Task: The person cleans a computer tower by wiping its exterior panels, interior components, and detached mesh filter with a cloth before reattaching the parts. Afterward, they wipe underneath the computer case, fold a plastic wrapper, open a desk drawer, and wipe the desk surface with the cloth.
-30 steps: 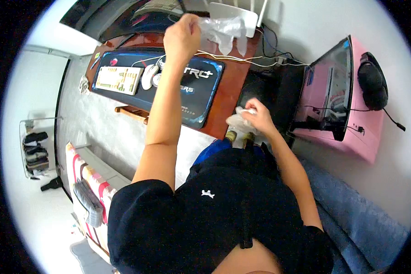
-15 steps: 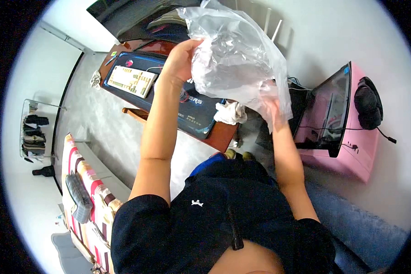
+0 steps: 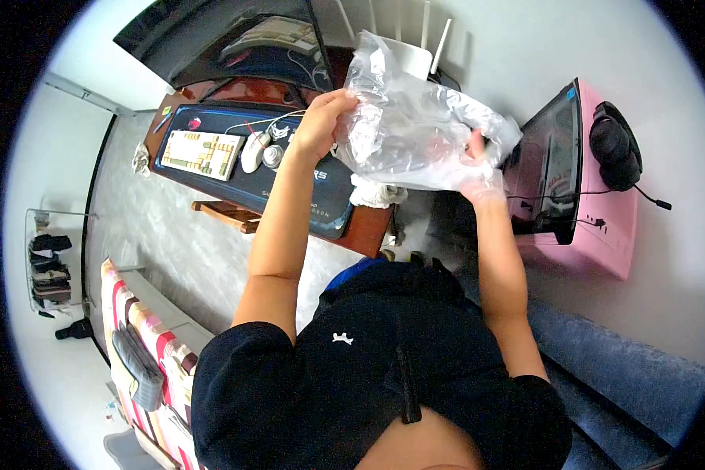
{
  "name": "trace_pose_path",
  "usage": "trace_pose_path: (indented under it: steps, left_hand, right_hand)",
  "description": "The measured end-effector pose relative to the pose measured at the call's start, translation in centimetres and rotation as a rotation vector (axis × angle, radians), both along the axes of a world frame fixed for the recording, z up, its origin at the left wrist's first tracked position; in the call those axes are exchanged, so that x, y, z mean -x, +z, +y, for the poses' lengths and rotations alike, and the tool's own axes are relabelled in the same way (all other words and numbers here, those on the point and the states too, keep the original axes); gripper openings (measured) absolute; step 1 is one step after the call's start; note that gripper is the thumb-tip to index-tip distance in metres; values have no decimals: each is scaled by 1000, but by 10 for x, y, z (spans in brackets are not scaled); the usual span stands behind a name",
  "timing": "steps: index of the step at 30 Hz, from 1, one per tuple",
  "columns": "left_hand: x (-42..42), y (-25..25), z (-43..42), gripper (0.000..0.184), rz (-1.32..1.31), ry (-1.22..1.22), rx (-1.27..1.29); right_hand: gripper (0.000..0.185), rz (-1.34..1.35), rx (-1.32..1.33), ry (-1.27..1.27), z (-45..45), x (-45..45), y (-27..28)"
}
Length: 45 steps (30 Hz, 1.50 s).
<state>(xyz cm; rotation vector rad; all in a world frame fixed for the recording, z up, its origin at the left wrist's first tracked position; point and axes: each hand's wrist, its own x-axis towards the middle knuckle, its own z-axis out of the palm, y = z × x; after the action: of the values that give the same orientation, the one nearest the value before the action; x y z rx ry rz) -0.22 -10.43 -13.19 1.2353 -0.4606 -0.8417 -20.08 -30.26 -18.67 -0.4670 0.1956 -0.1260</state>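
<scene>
A clear, crinkled plastic bag [image 3: 403, 129] is stretched between my two hands above the right end of the desk. My left hand [image 3: 327, 121] pinches its left edge, thumb and fingers closed on the film. At the other side, my right hand [image 3: 482, 176] is partly covered by the plastic; its fingertips show through a gap and appear to grip the bag. Beneath the bag, a crumpled white cloth [image 3: 376, 192] lies at the desk's corner. A white mouse [image 3: 254, 153] and a small round grey-white object [image 3: 272, 157] rest left of my left wrist.
On the brown desk [image 3: 368, 239] are a dark desk mat [image 3: 321, 207], a keyboard [image 3: 200, 153] and a monitor [image 3: 235, 39]. A white router [image 3: 407, 59] stands behind the bag. To the right is a pink computer case [image 3: 611, 235] with black headphones [image 3: 615, 145]. A wooden chair part [image 3: 227, 217] juts out.
The bag has come lower and is pulled wider, with its right part bunched around my right hand. My view has shifted, showing more of the monitor, router and mouse.
</scene>
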Motion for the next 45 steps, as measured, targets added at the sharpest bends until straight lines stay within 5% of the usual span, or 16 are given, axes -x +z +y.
trace_pose_path:
  steps: [2, 4, 7, 8, 11, 13, 20, 25, 28, 32, 34, 35, 39, 42, 44, 45]
  left_hand:
    - [-2, -7, 4, 18, -26, 23, -7]
    - [-10, -18, 12, 23, -121, 45, -79]
    - [-4, -15, 15, 38, 356, -66, 40]
    - [-13, -34, 20, 53, 378, -159, 45]
    - [6, -62, -4, 50, 75, -72, -250]
    - [10, -77, -14, 46, 89, -103, -149]
    - [20, -51, -3, 87, -136, -59, 100]
    - [17, -46, 0, 41, -528, -273, 53]
    - [31, -30, 2, 47, -1003, -256, -184]
    - [36, -18, -1, 28, -1251, -315, -376]
    - [37, -8, -1, 20, -1467, -315, -177]
    - [38, 1, -4, 21, -1490, -363, -96]
    - [56, 38, -23, 23, -1348, -782, -172]
    - [64, 58, -41, 19, -1191, -1143, -172]
    - [66, 72, -39, 18, -997, -1201, -191]
    - [62, 62, -34, 18, -674, -1014, -52]
  right_hand:
    - [59, 172, 513, -145, -5, -4, -9]
    - [65, 165, 493, -240, -7, -3, -17]
    - [70, 122, 861, -456, 3, 7, 2]
    - [73, 111, 917, -500, 6, 10, 5]
    - [83, -15, 957, -521, 16, 20, 16]
    - [80, 43, 1015, -573, 19, 28, 20]
    - [50, 314, 1148, -463, 7, 73, 5]
    - [60, 467, 1123, -455, 32, 86, 12]
    - [55, 569, 1184, -455, 45, 97, 11]
    - [40, 745, 1450, -266, 43, 123, 1]
    - [36, 738, 1568, -112, 46, 131, 4]
    - [49, 795, 1759, 58, 46, 138, 11]
    - [86, 234, 1745, -70, 69, 113, 41]
    - [66, 180, 1451, -7, 85, 88, 23]
    - [53, 171, 1222, 110, 85, 93, 11]
    - [46, 167, 1106, 168, 87, 98, 8]
